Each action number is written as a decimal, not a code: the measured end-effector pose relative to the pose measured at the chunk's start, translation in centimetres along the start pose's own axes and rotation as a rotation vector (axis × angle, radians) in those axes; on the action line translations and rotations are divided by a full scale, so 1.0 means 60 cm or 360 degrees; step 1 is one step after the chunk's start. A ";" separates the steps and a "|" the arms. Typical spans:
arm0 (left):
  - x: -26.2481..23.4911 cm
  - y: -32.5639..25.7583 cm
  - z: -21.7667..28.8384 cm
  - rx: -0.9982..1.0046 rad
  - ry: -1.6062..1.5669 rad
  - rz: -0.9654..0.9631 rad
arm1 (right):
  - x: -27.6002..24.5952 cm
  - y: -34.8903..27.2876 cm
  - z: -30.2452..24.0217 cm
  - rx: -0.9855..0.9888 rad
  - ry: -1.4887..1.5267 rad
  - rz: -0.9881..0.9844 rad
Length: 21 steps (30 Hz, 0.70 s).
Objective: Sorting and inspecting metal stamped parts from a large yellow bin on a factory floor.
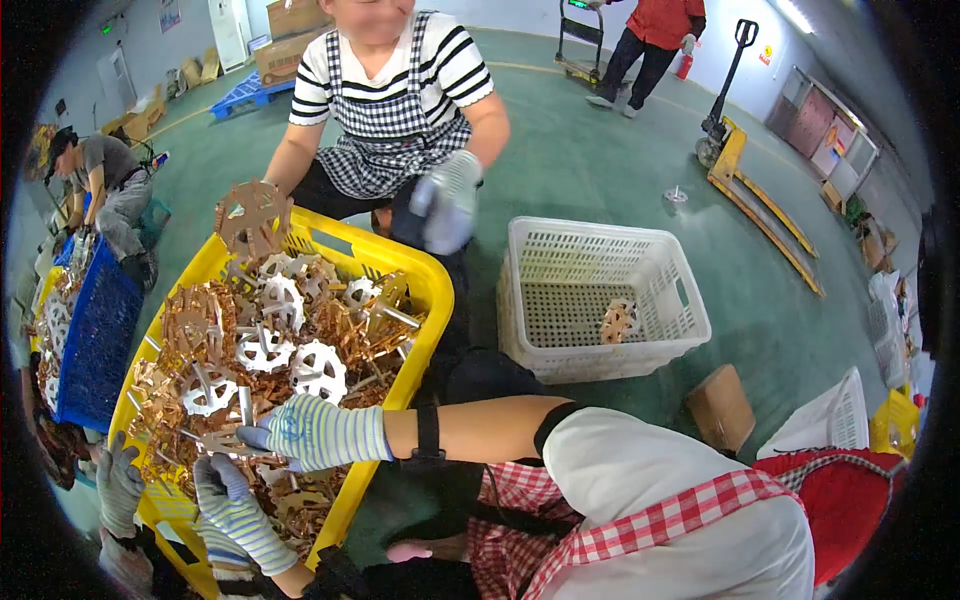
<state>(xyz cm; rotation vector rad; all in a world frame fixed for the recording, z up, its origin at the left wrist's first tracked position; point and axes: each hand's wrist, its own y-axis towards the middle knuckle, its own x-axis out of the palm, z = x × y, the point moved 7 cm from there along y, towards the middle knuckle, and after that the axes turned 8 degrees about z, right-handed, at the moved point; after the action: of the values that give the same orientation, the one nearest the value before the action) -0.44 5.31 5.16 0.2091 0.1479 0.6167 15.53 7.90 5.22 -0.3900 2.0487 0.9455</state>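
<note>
A yellow crate (425, 285) is heaped with copper and silver toothed wheel parts (290, 345) on short rods. My right hand (320, 432), in a striped knit glove, reaches across its near side and pinches a flat copper wheel part (212, 440). My left hand (238, 512), gloved the same way, lies on the parts at the crate's near corner, just below the right hand; whether it grips anything is hidden. Across the crate a person in a striped shirt and checked apron lifts a copper wheel (252, 215) over the far rim.
A white slotted basket (660, 345) with one copper part (617, 320) stands to the right on the green floor. Beside it lies a small cardboard box (720, 405). A blue crate (95, 340) and another person's grey glove (120, 485) are at left. A yellow pallet jack (745, 175) stands behind.
</note>
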 end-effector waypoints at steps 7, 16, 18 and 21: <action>-0.021 -0.005 0.026 0.0170 0.0156 -0.0194 | 0.023 0.004 -0.004 -0.0147 0.0443 0.0053; -0.026 -0.024 0.070 0.0126 -0.0045 -0.0090 | -0.031 -0.012 -0.025 0.0331 0.0808 -0.0152; -0.046 -0.020 0.060 -0.0194 -0.0382 0.0089 | -0.048 -0.018 -0.037 0.0358 0.0992 0.0026; -0.044 -0.017 0.065 0.0131 0.0116 0.0031 | -0.066 -0.021 -0.063 0.0075 0.0785 0.0411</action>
<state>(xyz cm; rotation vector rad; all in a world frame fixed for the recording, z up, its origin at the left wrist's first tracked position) -1.23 2.37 8.88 0.2680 0.2420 0.6383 16.53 4.02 9.16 -0.3648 2.6144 1.0243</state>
